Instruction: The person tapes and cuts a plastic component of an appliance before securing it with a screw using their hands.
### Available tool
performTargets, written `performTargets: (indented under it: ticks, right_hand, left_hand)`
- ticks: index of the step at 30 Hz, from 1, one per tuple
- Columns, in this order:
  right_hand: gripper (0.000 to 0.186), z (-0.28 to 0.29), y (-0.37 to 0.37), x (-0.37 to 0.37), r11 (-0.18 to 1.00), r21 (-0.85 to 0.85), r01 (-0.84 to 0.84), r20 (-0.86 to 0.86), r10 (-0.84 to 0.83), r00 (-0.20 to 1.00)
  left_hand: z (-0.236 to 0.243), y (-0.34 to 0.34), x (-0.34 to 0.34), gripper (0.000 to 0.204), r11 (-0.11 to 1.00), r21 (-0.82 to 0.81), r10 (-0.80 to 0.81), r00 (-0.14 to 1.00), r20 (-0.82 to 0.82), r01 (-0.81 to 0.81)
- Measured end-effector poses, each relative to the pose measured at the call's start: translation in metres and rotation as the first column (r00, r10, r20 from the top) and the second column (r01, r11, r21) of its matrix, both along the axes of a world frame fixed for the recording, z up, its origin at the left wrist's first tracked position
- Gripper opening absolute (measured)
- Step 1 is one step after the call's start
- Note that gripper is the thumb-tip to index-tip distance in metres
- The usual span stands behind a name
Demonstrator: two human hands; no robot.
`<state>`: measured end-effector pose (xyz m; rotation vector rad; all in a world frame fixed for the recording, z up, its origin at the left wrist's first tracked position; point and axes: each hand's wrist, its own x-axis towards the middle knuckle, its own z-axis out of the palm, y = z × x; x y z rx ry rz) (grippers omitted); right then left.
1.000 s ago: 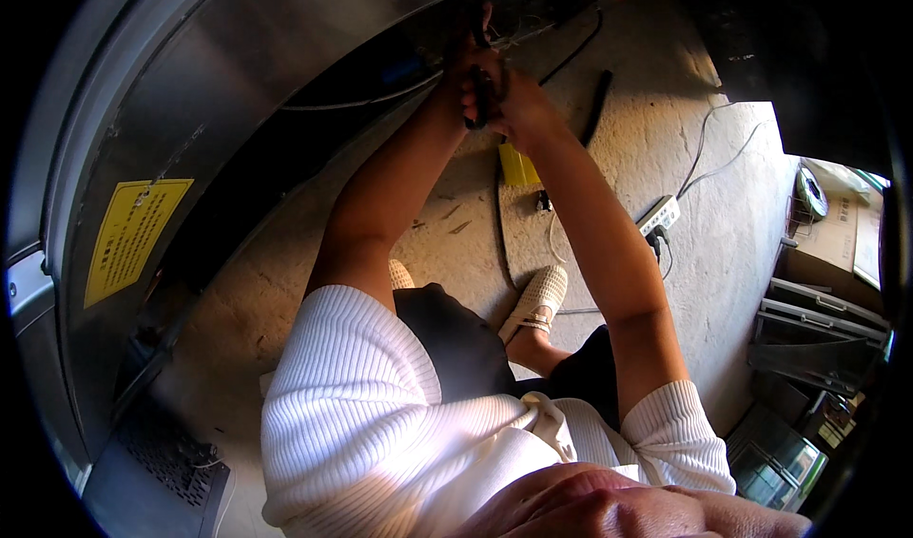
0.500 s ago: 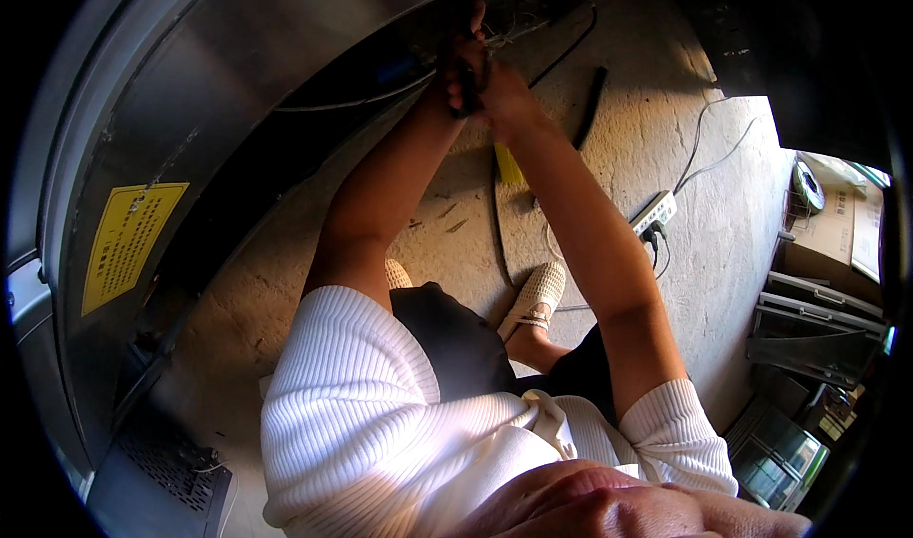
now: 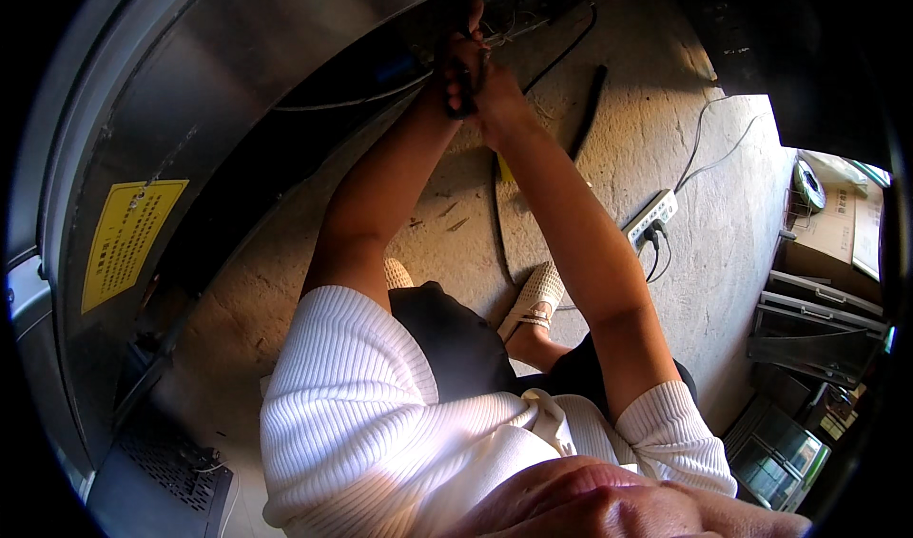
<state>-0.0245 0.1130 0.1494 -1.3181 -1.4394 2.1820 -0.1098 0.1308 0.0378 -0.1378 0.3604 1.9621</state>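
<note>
Where the two forearms (image 3: pixel 395 172) converge at upper centre, beside the dark metal cabinet (image 3: pixel 190 72), the left hand (image 3: pixel 460 55) is closed, its fingers curled around the dark handle of a hand tool (image 3: pixel 461 111). The right hand (image 3: pixel 494 89) overlaps it just to the right; shadow hides its fingers, and whether they grip cannot be told. The tool lies in deep shade, its working end indistinct, near thin pale wires (image 3: pixel 521 30). On the concrete floor (image 3: pixel 723 196), a yellow object (image 3: pixel 505 168) is partly covered by the right forearm; to the right of that arm lies a white power strip (image 3: pixel 650 220) bearing a black plug (image 3: pixel 651 234)
</note>
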Motion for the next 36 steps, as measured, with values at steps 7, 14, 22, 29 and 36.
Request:
performTargets:
  ticks: [7, 14, 22, 29, 36]
  right_hand:
    - [0.036, 0.000, -0.004, -0.002, 0.999, 0.013, 0.044, -0.005, -0.044, 0.999]
    - [0.041, -0.003, -0.014, -0.004, 0.993, 0.111, 0.050, -0.100, -0.039, 0.994]
    - [0.041, -0.014, -0.011, -0.004, 0.992, 0.117, 0.046, -0.053, -0.040, 0.998]
    - [0.039, -0.008, -0.008, -0.002, 0.996, -0.035, 0.086, -0.055, -0.088, 0.995]
    - [0.039, -0.008, -0.011, -0.002, 0.996, 0.061, 0.066, -0.052, -0.062, 0.997]
  left_hand:
    - [-0.031, 0.008, -0.007, 0.027, 0.980, 0.184, -0.067, 0.997, -0.036, 0.073]
    - [-0.060, 0.014, -0.018, 0.036, 0.992, 0.104, 0.086, 0.986, -0.144, -0.071]
    - [-0.073, 0.017, -0.023, 0.051, 0.993, 0.103, 0.085, 0.946, -0.312, -0.055]
    - [-0.008, -0.001, 0.000, 0.037, 0.983, -0.180, -0.002, 0.978, -0.207, -0.036]
    - [-0.012, 0.003, -0.003, 0.027, 0.987, -0.145, 0.024, 0.954, -0.299, -0.070]
